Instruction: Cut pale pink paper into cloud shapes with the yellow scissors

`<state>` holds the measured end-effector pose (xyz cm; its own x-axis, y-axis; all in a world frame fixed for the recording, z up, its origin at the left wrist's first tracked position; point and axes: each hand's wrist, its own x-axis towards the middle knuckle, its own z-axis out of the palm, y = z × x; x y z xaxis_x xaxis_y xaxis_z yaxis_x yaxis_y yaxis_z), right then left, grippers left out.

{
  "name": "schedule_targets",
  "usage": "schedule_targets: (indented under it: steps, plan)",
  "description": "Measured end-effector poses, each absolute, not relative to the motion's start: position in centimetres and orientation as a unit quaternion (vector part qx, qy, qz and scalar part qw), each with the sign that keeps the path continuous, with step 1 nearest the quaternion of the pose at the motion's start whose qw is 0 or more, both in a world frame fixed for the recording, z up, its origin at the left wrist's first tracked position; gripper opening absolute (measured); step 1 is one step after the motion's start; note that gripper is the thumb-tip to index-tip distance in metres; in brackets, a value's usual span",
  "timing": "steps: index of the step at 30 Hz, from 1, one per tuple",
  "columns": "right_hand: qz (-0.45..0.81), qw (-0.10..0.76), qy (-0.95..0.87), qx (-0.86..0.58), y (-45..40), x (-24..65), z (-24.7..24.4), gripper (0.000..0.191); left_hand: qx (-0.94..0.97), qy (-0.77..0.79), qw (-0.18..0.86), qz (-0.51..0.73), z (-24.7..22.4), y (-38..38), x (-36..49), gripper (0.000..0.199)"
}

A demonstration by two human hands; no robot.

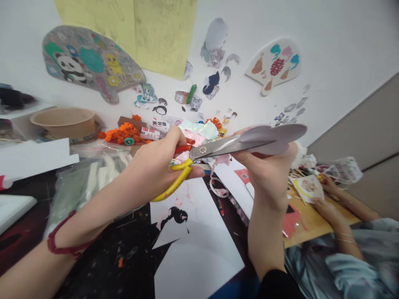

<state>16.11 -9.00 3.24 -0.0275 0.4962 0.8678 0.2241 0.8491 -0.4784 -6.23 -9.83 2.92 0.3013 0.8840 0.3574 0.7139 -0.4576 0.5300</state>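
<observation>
White wall (330,45) up top carries decorated fan shapes (93,43); dark table (102,265) below, cluttered. Left hand (162,160) curls closed round the red-and-yellow scissors (203,150), centre frame, blades aimed right, likely so they meet the paper. Right hand (264,170), right of centre, pinches a pale cutout (282,135) against them, probably to steady it; blade gap, can't tell. White sheets (199,265) lie lower centre, holding dark and pink scraps (178,214), maybe as catch-all

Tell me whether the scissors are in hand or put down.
In hand: the left hand grips the scissors by their handles; the right hand holds a paper piece at the blades.
</observation>
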Motion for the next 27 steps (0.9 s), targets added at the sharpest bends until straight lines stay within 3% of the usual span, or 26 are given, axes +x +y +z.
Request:
schedule_targets:
  steps: [27]
  plan:
    - [0.097,0.653,-0.7,-0.273,-8.95,16.13,3.03,0.019,0.798,0.508,0.138,0.294,2.79,-9.67,-6.25,0.048]
